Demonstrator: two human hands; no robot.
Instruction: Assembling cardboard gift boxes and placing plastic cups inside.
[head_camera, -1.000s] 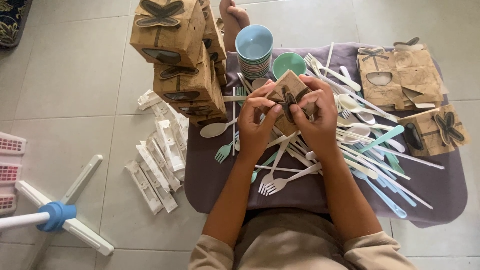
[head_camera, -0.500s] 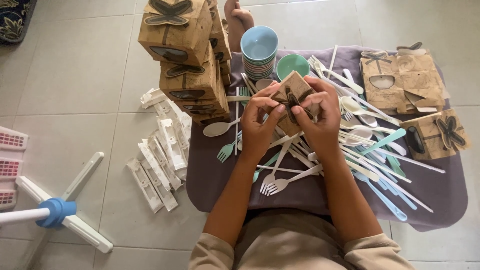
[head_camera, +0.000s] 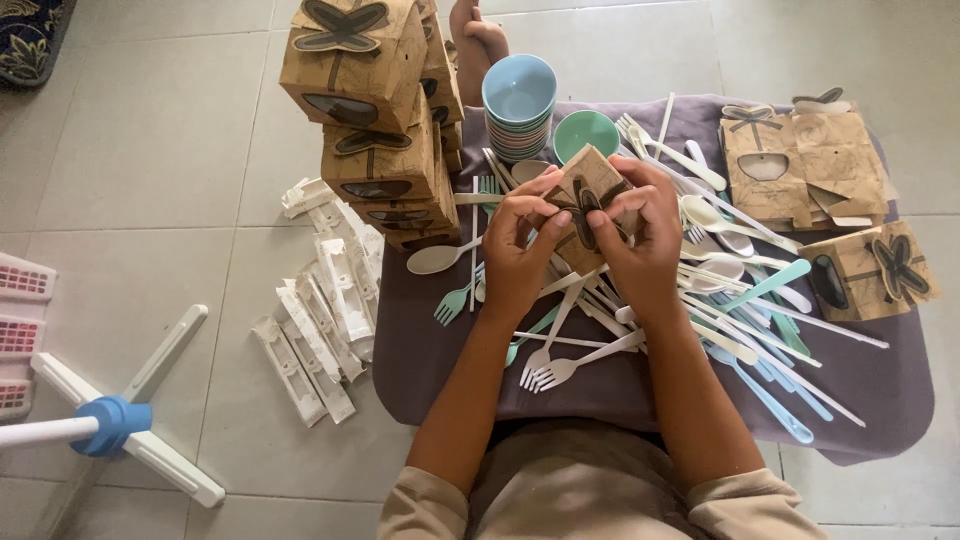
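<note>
Floor: pale tiles, with a purple cloth (head_camera: 420, 340) spread over them as the work surface.
Small kraft box (head_camera: 590, 205): brown card with a dark butterfly-shaped closure, held above the cloth's middle, tilted.
Left hand (head_camera: 520, 250): fingers curled and pinching the box's left side, thumb on its front.
Right hand (head_camera: 645, 240): fingers bent and pressed on the box's right side and top.
Below the box: loose plastic forks, spoons and knives (head_camera: 720, 300), white, teal and blue.
Behind the box: stack of pastel bowls (head_camera: 518, 110).
Left of the box: pile of finished kraft boxes (head_camera: 375, 120); beyond it, white plastic pieces (head_camera: 320, 310).
Right of the box: flat unfolded boxes (head_camera: 805, 165).
</note>
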